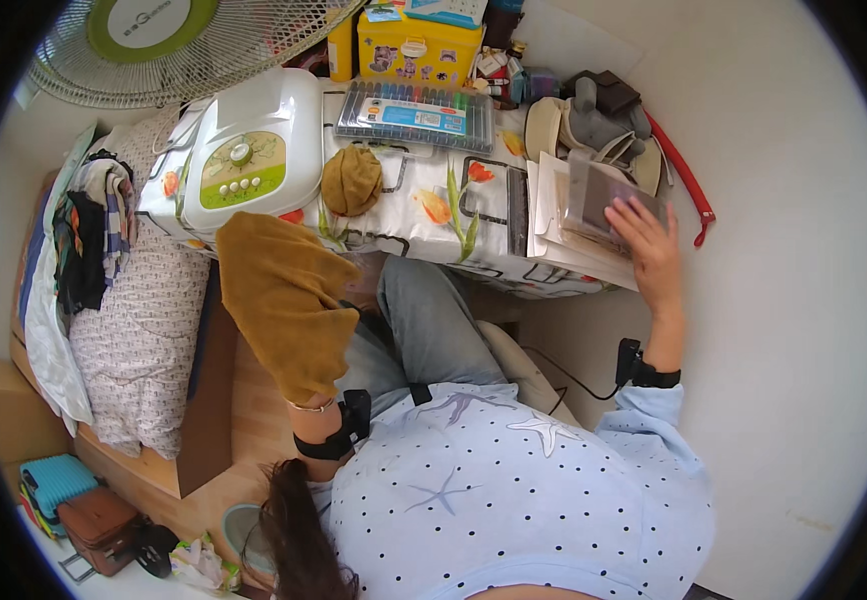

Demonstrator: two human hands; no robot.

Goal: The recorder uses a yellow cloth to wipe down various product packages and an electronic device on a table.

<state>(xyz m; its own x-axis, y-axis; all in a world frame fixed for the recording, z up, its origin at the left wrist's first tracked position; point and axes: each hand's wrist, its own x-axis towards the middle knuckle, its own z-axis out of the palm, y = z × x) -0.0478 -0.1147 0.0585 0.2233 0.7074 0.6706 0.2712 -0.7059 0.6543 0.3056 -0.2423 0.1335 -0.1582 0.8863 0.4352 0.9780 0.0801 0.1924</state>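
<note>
A mustard-brown cloth (pixel 283 300) drapes over my left hand, down to the bracelet at the wrist (pixel 315 420). The fingers are hidden beneath it, so their grip does not show. This cloth hangs over the near edge of the table, close to a white appliance with a dial (pixel 246 157). Behind it a bunched brown cloth (pixel 352 180) rests on the tablecloth (pixel 411 176). Far to the right, my right hand (pixel 647 236) lies with extended fingers on a clear plastic sleeve (pixel 591 199), on top of a stack of papers or envelopes (pixel 550 225).
A marker set in a clear case (pixel 415 116) lies at the table's back, before a yellow box (pixel 418 49). Above the left side looms a fan (pixel 178 45). Shoes (pixel 546 127) and a red strap (pixel 681 165) sit near the right wall. Left is a bed with clothes (pixel 141 337).
</note>
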